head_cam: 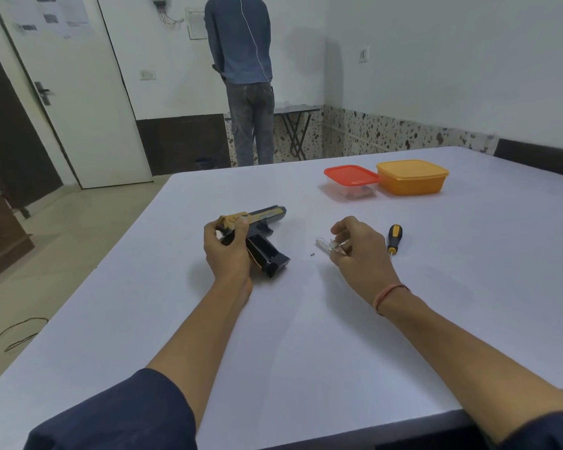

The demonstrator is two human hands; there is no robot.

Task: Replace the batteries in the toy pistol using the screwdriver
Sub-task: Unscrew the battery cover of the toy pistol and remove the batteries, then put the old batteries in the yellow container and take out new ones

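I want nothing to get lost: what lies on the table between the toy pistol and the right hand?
In the head view, one tiny dark piece, probably a screw, lies on the table between the toy pistol and the right hand. Otherwise the stretch is bare.

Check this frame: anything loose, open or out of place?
A tiny dark screw lies loose on the table, between the toy pistol and the right hand; it could easily roll off. The pistol's grip compartment is open. The screwdriver lies unused.
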